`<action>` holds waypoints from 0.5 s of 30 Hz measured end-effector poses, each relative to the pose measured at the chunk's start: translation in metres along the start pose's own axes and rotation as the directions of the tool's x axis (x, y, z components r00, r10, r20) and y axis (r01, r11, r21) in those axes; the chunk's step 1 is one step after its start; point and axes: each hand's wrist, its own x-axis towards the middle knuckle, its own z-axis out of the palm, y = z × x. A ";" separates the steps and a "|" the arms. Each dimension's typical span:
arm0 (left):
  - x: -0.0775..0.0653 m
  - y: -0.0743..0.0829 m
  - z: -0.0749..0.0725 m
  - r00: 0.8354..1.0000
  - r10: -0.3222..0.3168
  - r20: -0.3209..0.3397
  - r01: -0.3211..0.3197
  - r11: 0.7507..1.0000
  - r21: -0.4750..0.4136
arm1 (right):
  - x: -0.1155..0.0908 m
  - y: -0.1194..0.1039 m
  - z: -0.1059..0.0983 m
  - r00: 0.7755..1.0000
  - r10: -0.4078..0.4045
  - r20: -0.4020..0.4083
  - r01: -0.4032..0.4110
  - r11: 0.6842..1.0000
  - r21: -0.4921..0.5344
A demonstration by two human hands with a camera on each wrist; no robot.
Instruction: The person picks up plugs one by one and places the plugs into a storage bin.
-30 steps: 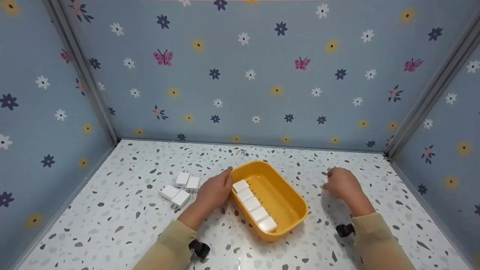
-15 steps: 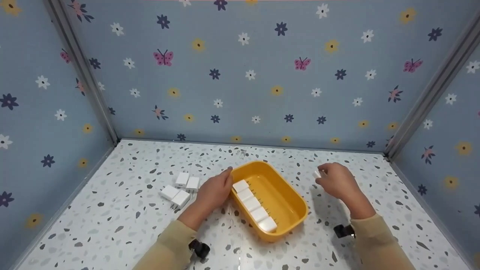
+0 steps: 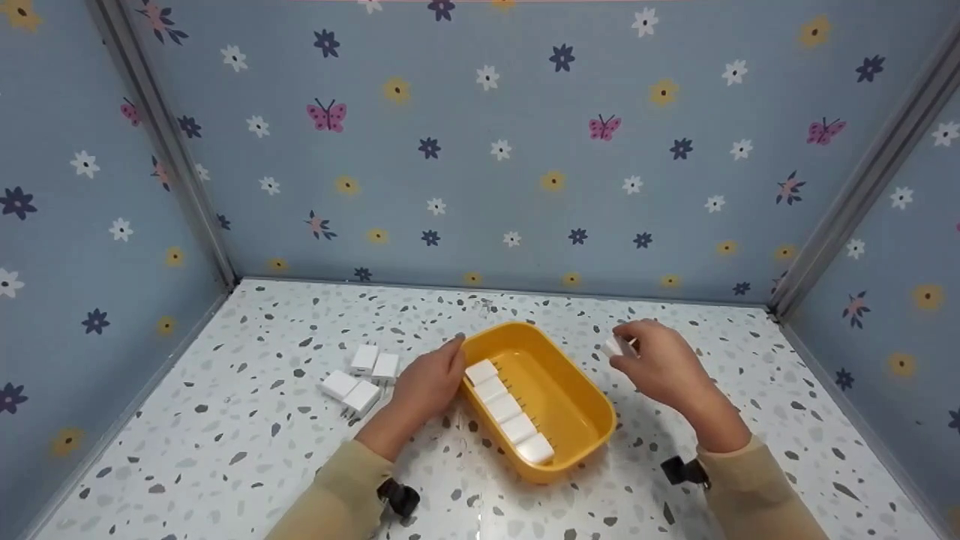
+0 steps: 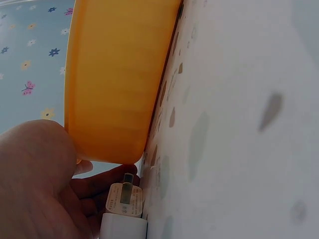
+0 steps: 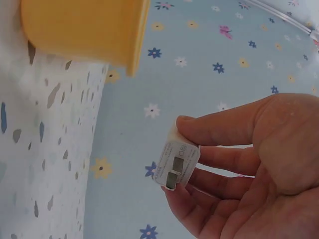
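My right hand [image 3: 664,364] holds a white charger plug [image 3: 615,347] in the air, right of the yellow tub [image 3: 551,375]. In the right wrist view the thumb and fingers pinch this charger [image 5: 175,162], its metal prongs facing the camera. My left hand [image 3: 427,382] grips the tub's left side, with the thumb at the rim and the other fingers low along the outer wall. Inside the tub, several white chargers [image 3: 504,409] lie in a row against the left wall, prongs pointing right.
Several more white chargers [image 3: 361,398] lie on the speckled tabletop [image 3: 247,420] left of my left hand. In the left wrist view, one charger [image 4: 124,199] lies close by the fingers. Blue flowered panels [image 3: 480,165] enclose the table at the back and both sides.
My right hand has lifted the charger off the table and moved left with it, closer to the tub. The left hand and the tub have stayed in place.
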 end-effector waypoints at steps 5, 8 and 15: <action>0.001 0.000 0.000 1.000 -0.014 0.008 0.014 1.000 -0.004 | -0.004 -0.007 0.001 0.999 -0.046 0.003 0.046 0.999 0.012; 0.001 0.000 0.000 1.000 -0.024 0.011 0.024 1.000 -0.006 | -0.006 -0.009 0.001 0.997 -0.077 0.007 0.077 0.996 0.034; 0.000 0.001 -0.001 1.000 -0.026 0.013 0.026 1.000 -0.010 | -0.008 -0.010 0.003 0.993 -0.104 0.053 0.099 0.991 0.091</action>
